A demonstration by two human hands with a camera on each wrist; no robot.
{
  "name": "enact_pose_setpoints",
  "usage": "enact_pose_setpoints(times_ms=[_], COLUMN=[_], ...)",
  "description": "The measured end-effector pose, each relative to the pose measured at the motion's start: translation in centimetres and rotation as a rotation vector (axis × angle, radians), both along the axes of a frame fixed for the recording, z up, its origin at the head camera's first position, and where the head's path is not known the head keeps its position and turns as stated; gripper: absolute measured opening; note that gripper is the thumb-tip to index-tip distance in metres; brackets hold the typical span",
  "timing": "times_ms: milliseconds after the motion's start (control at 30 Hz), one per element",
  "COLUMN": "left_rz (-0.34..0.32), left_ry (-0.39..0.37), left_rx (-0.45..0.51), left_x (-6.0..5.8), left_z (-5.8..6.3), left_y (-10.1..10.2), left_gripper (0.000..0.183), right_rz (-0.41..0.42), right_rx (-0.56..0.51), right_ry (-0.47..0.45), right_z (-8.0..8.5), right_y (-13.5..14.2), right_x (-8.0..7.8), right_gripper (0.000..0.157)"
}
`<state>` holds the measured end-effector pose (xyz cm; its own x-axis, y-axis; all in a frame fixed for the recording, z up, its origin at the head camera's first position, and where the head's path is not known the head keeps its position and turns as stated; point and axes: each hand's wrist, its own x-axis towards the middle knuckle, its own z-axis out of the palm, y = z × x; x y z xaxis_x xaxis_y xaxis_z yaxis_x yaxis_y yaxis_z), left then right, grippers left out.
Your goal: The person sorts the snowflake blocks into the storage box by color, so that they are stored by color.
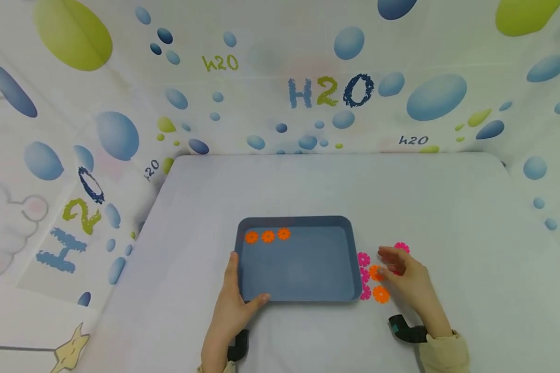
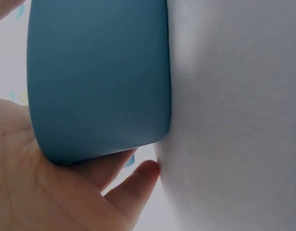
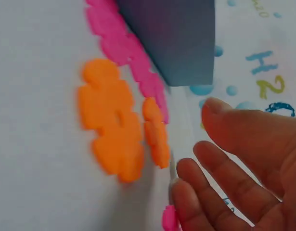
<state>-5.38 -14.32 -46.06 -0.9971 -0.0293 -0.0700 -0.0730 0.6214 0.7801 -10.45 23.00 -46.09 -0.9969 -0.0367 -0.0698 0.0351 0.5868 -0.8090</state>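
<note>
A shallow blue-grey tray (image 1: 303, 264) lies on the white table, with three orange flower-shaped pieces (image 1: 268, 236) in a row near its far left corner. My left hand (image 1: 232, 306) holds the tray's near left corner, its thumb along the front edge and its fingers on the left side. In the left wrist view the tray's wall (image 2: 99, 82) rests against the palm. Right of the tray, my right hand (image 1: 411, 282) hovers over loose pieces, fingers loosely bent, nothing between thumb and fingertips. Orange flower pieces (image 3: 109, 118) and pink flower pieces (image 3: 111, 33) lie close by.
Several pink pieces (image 1: 364, 259) line the tray's right side. Another pink piece (image 1: 402, 247) sits beyond the right hand, partly covered. A white cloth with blue and green spots (image 1: 436, 97) hangs behind the table (image 1: 336, 186) and at its sides.
</note>
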Motion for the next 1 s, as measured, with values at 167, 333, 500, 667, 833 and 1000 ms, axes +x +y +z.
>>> enact_pose_setpoints(times_ms=[167, 333, 500, 667, 833, 1000], left_rz=[0.003, -0.001, 0.008, 0.014, 0.014, 0.012], left_ry=[0.007, 0.000, -0.022, -0.034, -0.027, -0.029], left_rx=[-0.002, 0.009, 0.003, 0.010, 0.007, 0.007], left_x=[-0.3, -0.3, 0.0, 0.2, 0.3, 0.2], left_z=[0.0, 0.0, 0.0, -0.1, -0.2, -0.2], left_y=[0.0, 0.1, 0.0, -0.1, -0.1, -0.1], left_gripper=[0.115, 0.114, 0.114, 0.115, 0.115, 0.115], right_rz=[0.055, 0.066, 0.061, 0.057, 0.054, 0.041], right_rx=[0.050, 0.121, 0.153, 0.169, 0.201, 0.200], right_ry=[0.006, 0.038, 0.051, 0.045, 0.042, 0.063], right_z=[-0.6, -0.8, -0.9, -1.0, -1.1, -1.2], right_y=[0.0, -0.3, -0.6, -0.9, -0.9, -0.8], right_x=[0.5, 0.7, 1.1, 1.1, 1.2, 1.1], right_gripper=[0.051, 0.053, 0.051, 0.049, 0.047, 0.033])
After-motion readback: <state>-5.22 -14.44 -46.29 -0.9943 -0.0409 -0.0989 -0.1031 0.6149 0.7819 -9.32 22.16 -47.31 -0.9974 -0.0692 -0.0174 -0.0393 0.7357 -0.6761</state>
